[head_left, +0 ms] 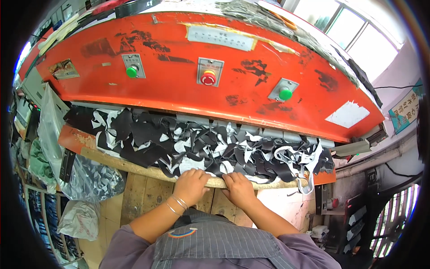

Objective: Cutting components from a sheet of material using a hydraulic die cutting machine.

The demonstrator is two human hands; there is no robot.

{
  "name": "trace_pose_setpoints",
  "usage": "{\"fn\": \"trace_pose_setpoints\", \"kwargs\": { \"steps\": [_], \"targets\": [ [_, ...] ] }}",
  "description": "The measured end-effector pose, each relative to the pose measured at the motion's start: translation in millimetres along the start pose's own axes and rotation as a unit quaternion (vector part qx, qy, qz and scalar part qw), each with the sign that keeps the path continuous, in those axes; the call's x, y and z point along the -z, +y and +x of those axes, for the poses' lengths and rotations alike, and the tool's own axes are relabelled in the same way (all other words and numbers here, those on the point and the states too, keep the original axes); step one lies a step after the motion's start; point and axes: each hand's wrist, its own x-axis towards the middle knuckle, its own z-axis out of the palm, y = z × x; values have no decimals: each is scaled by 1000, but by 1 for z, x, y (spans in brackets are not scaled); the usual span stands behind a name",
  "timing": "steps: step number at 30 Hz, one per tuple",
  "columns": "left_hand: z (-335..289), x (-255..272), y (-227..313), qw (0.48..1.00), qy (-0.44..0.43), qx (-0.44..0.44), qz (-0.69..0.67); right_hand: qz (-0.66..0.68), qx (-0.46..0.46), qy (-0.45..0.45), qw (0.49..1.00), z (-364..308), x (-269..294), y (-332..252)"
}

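A thick tan board (pixel 134 167) with a worn front edge lies across the opening of a red machine, loaded with black and white cut scraps (pixel 215 145). My left hand (pixel 191 184), with two bangles at the wrist, is closed over the board's front edge near its middle. A short way to the right, my right hand (pixel 238 188) grips the same edge. Fingertips of both hands reach up against the nearest scraps; the undersides of the hands are hidden. White looped strips (pixel 308 163) hang over the board's right end.
The red machine's front panel (pixel 179 94) bears two green buttons (pixel 132 71) and a red stop button (pixel 208 78). Clear plastic bags (pixel 92 179), one filled with scraps, hang at left by a white sack (pixel 79 219). Wooden planks (pixel 145 195) lie below.
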Motion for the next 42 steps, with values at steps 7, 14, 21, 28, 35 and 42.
{"fn": "trace_pose_setpoints", "kwargs": {
  "steps": [7, 14, 21, 28, 35, 42],
  "targets": [
    [10, -10, 9, 997, 55, 47, 1, -1, -8, -50, 999, 13, 8, 11],
    [56, 24, -5, 983, -167, 70, 21, 105, -30, -269, 957, 106, 68, 61],
    [193, 6, -57, 911, 30, 189, -366, 1, -131, -79, 988, 248, 35, 154],
    [241, -12, -92, 748, 76, 219, -622, 220, -22, -5, 975, 240, 30, 196],
    [212, -23, -55, 639, -42, 271, -719, 469, -57, -163, 866, 154, 40, 178],
    [164, -7, -26, 921, -101, 270, -261, 131, -122, -62, 982, 169, 70, 224]
  ]
}}
